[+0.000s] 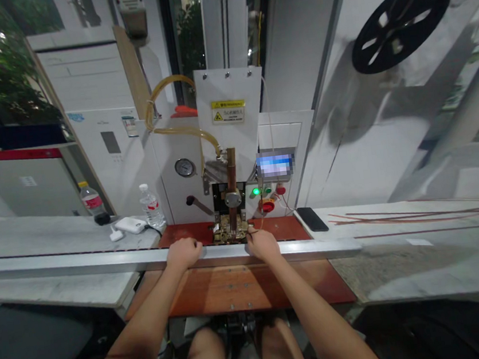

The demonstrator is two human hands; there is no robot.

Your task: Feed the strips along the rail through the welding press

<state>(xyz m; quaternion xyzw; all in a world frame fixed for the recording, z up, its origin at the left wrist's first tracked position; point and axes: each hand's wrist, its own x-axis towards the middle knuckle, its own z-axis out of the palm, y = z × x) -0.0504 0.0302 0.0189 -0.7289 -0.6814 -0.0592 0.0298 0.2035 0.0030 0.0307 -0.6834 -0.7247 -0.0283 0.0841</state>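
Observation:
A long silver metal bar (101,259) lies across the bench in front of a press machine. My left hand (184,253) is closed over the bar, left of the machine's copper-coloured head (230,172). To the right of that head, my right hand (264,244) is closed on the same bar, its fingertips close to the brass-coloured fixture (230,228). The undersides of both hands' fingers are hidden. A thin dark strip runs along the bar's back edge on the left. Beneath the bar is a reddish-brown board (230,290).
A dark phone (312,219) and several thin brown strips (378,218) lie on the right. At left stand a cola bottle (93,204), a clear bottle (151,205) and a white power bank (131,224). Buttons and a red knob (266,205) are under the blurred screen (275,165).

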